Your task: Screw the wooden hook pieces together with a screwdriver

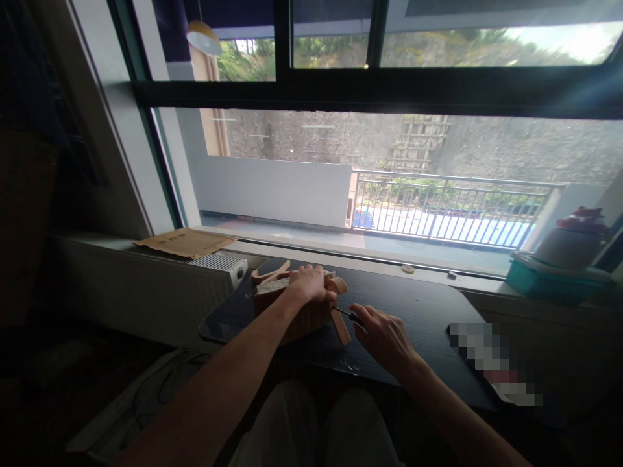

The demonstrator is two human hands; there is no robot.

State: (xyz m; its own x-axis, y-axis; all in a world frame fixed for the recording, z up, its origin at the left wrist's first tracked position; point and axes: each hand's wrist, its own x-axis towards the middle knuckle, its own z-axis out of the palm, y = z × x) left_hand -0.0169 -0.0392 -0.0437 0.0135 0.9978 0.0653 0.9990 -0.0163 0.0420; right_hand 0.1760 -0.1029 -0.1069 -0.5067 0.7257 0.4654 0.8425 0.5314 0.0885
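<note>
Clamping left hand (309,284) on brown bag (312,319) atop table (418,298), likely for steadiness; gripping thin tool (344,312) in right hand (383,331), aimed bagward.

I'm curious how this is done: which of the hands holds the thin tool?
The right hand, gripping the thin tool; the left hand instead touches the brown item.

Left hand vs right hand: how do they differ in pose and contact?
Contact: the left hand lies on top of the brown item; the right hand grips a thin tool.
Pose: the left hand reaches over the item, while the right hand's fingers curl around the tool's handle.
Position: the right hand is nearer the wearer than the left hand.
Shared: both are bare.
</note>
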